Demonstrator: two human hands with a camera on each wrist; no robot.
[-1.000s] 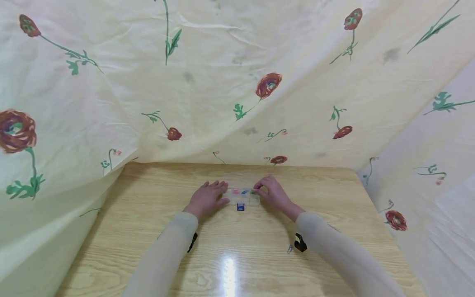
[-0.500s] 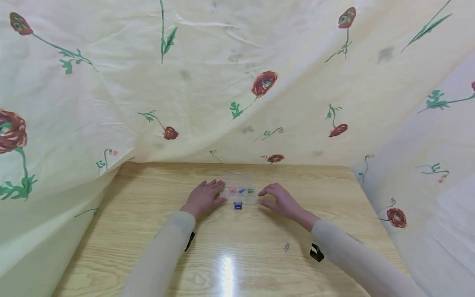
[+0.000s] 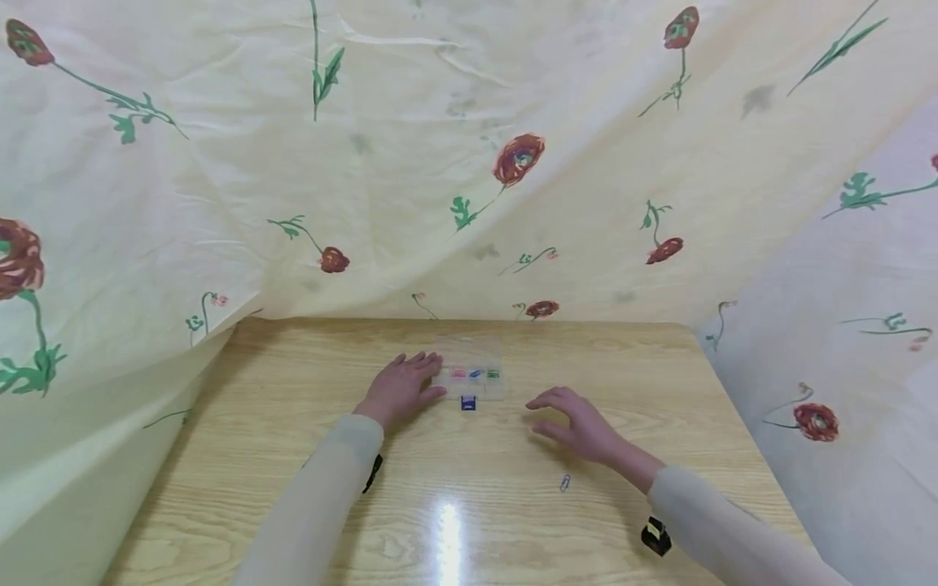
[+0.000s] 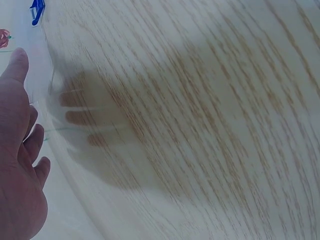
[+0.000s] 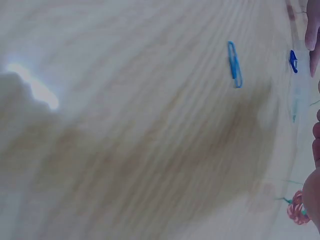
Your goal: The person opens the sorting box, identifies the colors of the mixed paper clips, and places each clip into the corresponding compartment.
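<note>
A clear compartment box [image 3: 495, 392] lies toward the back of the table with its lid open. Pink, blue and green bits sit in separate back compartments, too small to make out. A blue latch [image 3: 468, 403] sticks out at its front edge. My left hand [image 3: 401, 389] rests at the box's left end, fingers straight. To the right of the box, my right hand [image 3: 582, 425] hovers over the table, thumb and fingers apart, holding nothing. Just below it lies a blue paper clip [image 3: 565, 483], also in the right wrist view as a larger blue paper clip [image 5: 234, 65].
The wooden table [image 3: 293, 350] reaches back to a hanging flowered cloth [image 3: 410, 163], which also encloses the left and right sides. A bright light reflection [image 3: 449, 537] shows on the tabletop at the front. Each wrist carries a black strap piece.
My right hand has drawn away from the box's right end, moving right and toward me, and its fingers have spread. The left hand stays at the box.
</note>
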